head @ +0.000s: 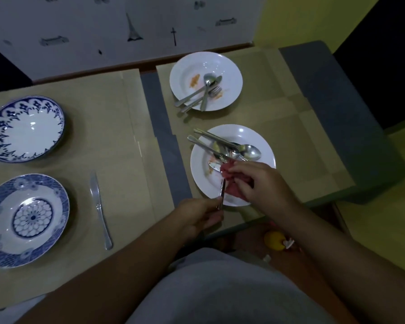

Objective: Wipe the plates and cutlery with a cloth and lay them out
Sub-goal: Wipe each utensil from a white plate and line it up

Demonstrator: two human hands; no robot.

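Head view, as I read it from my station. The left hand (201, 216) grips the handle end of a piece of cutlery (222, 194), fingers curled round it, just over the near rim of the near white plate (265, 150). The right hand (262, 181) clutches a red cloth (226, 170), bunched round the upper part of that same piece, whose metal tip shows just beyond the cloth. On this plate I make out a spoon (251, 152) and other long-handled pieces lying crossed, with food smears beside them. The far white plate (229, 71) carries several more pieces and orange smears. To my left, well apart from both, two blue-patterned plates sit on cardboard sheets (108, 127) that cover the bench (159, 118): the far blue plate (33, 127) and the near blue plate (2, 213). A knife (99, 206) lies flat just beside the near one, not touching it
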